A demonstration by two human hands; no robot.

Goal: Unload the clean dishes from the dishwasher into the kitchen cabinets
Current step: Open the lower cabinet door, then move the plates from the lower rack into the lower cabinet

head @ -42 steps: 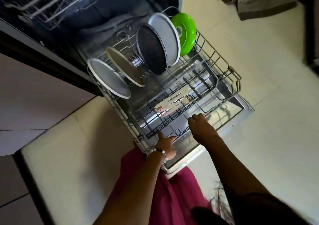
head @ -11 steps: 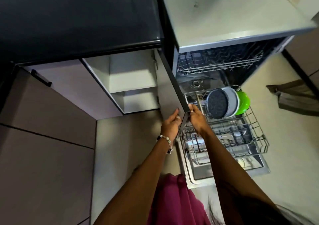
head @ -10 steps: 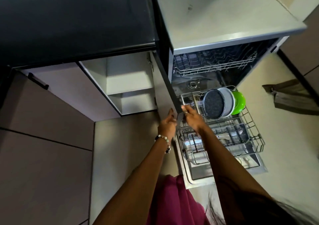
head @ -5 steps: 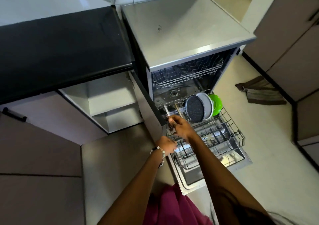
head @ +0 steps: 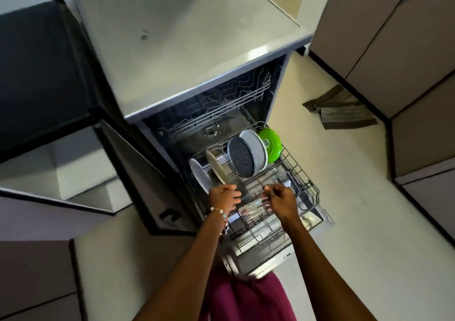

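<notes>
The dishwasher's lower rack (head: 301,173) is pulled out over the open door. Standing in it from left to right are a white plate (head: 199,176), a cream plate (head: 216,168), a dark speckled plate (head: 241,157), a grey-white plate (head: 259,148) and a green plate (head: 272,143). Cutlery (head: 251,207) lies flat in the rack's middle. My left hand (head: 221,197) hovers just below the white plate with fingers apart and empty. Over the cutlery, my right hand (head: 280,198) has curled fingers with nothing seen in them.
A cabinet door (head: 138,168) stands open left of the dishwasher, showing white shelves (head: 73,170). The black counter (head: 37,74) and the dishwasher top (head: 184,37) lie above. A brown cloth (head: 342,108) lies on the floor at right, near tall cabinets (head: 394,49).
Both hands left the cabinet door's edge and came down over the lower rack. The cabinet door now stands open wider. My head moved, and the two left plates show again.
</notes>
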